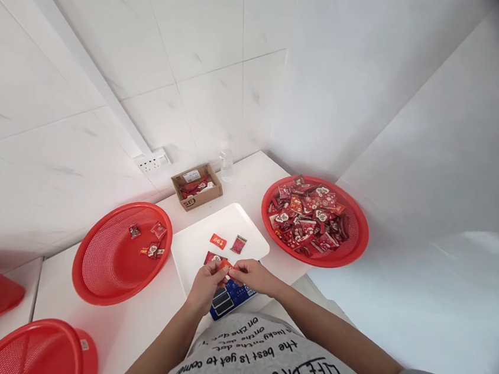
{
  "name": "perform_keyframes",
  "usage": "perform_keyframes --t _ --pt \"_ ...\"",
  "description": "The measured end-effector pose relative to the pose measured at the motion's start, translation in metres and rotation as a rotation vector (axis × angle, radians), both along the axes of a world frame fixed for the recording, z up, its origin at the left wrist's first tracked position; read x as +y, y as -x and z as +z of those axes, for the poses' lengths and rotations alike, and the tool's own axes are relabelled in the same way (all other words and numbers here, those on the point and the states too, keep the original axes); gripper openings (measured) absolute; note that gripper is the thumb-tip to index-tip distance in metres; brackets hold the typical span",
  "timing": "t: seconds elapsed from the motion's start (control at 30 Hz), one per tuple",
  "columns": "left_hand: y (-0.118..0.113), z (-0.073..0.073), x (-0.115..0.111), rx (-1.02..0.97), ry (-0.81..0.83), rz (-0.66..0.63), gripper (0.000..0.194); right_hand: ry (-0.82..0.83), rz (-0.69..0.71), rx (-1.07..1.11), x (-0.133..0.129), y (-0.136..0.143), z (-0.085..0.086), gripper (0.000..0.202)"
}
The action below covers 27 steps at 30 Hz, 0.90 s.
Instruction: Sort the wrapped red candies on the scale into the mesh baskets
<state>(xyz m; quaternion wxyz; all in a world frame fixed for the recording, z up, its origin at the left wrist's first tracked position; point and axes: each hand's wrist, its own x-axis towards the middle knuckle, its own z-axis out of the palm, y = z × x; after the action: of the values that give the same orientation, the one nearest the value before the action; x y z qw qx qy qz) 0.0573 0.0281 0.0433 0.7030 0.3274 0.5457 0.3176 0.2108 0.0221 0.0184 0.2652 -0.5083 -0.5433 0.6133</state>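
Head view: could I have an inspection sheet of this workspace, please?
Surface: flat white tabletop.
Job's things: shiny red wrapped packets on a white rectangular scale tray; round red plastic basket heaped with packets, right; round red mesh basket with a few, left.
Clutter: small brown cardboard box holding red-wrapped items; clear plastic bottle beside it.
Hands: left hand and right hand pinch a small orange-red packet together.
Cables: nothing seen; straight white trunking meets a white wall socket.
Surroundings: pale marbled wall tiles.

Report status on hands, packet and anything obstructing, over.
Left hand, right hand both gripping one red packet. Three other packets on white tray. Left hand partly hiding one.
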Motion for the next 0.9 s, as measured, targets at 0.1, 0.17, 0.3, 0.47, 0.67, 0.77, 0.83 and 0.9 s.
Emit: perform_keyframes --t 0.1,0.17,0.3,0.47,0.67,0.77,0.83,0.9 --pt "-0.001 -0.001 0.000 0.070 -0.040 -0.041 0.022 0.021 0.057 -0.027 0.002 0.000 0.003 0.038" --pt "-0.002 -0.002 -0.001 0.042 0.010 -0.041 0.024 0.012 0.078 -0.041 0.003 0.000 0.002 0.040" --pt "-0.005 -0.002 -0.002 -0.069 0.133 0.023 0.030 -0.074 0.077 -0.061 0.003 0.002 -0.003 0.041" --pt "-0.006 -0.002 -0.003 -0.113 0.189 0.060 0.027 -0.177 0.036 -0.117 0.003 0.004 -0.011 0.034" --pt "-0.007 -0.004 -0.007 -0.113 0.215 0.033 0.029 -0.228 0.042 -0.134 0.001 0.007 -0.019 0.032" --pt "-0.005 -0.005 -0.009 -0.096 0.221 0.026 0.031 -0.232 0.058 -0.098 -0.001 0.010 -0.022 0.031" --pt "-0.003 -0.006 -0.010 -0.092 0.222 0.013 0.031 -0.209 0.046 -0.106 -0.003 0.012 -0.023 0.030" --pt "-0.001 -0.006 -0.012 -0.086 0.213 -0.001 0.031 -0.167 0.030 -0.134 -0.005 0.012 -0.022 0.029"
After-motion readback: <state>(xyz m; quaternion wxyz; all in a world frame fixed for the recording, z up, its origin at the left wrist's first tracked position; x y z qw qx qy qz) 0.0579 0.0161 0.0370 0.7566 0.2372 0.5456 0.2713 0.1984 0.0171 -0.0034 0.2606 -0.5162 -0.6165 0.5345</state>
